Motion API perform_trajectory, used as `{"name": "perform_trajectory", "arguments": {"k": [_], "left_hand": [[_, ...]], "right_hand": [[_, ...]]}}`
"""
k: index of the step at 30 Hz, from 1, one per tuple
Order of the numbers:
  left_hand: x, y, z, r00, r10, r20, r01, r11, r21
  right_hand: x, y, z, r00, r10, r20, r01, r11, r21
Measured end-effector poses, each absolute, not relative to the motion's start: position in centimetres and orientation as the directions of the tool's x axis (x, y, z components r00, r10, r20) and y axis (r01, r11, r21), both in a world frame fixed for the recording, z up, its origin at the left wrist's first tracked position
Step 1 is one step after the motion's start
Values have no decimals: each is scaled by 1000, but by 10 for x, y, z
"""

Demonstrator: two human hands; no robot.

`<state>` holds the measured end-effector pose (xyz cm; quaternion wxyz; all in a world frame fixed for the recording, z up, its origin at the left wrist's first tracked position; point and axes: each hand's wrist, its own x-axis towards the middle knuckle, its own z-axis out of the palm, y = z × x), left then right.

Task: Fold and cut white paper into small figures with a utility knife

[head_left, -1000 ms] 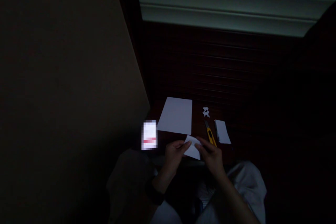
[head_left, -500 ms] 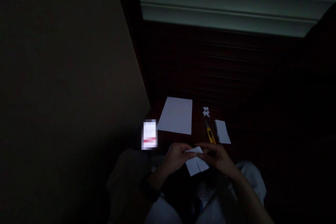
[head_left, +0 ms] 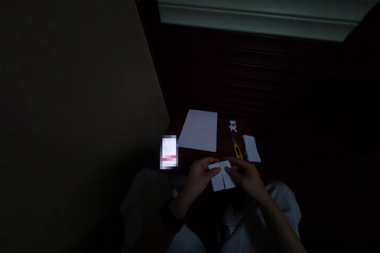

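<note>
A small folded piece of white paper (head_left: pixel 218 182) is held between both hands over my lap, with a dark gap running down its middle that widens toward the bottom. My left hand (head_left: pixel 200 174) pinches its left half, thumb on top and fingers behind. On the other half, my right hand (head_left: pixel 248 177) grips in the same way, its thumb pressing near the upper middle. Just beyond my right fingers lies a yellow utility knife (head_left: pixel 237 151) with its blade pointing away from me.
A large white sheet (head_left: pixel 199 130) lies on the dark table, with a bright pixelated screen (head_left: pixel 169 152) to its left. Small paper scraps (head_left: pixel 233 126) and a stack of white paper (head_left: pixel 251 148) are at the right. A wall (head_left: pixel 89 87) rises on the left.
The folded paper has been raised and turned flatter toward me, so its top edge and centre gap show more. Both thumbs have shifted slightly apart on it.
</note>
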<state>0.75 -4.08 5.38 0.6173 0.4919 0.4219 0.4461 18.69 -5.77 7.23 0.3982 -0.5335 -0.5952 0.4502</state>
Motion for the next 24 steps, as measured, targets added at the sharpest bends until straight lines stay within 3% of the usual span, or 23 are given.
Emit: {"name": "perform_trajectory", "arguments": {"k": [10,24], "left_hand": [[5,-42,57,262,963,-59,-109,91,990],[5,-40,55,226,974,-21,-52,33,998]], "right_hand": [[185,-55,70,-55,999,3,296,19,-955],[173,-64,80,-51,954,296,576,270,-771]]}}
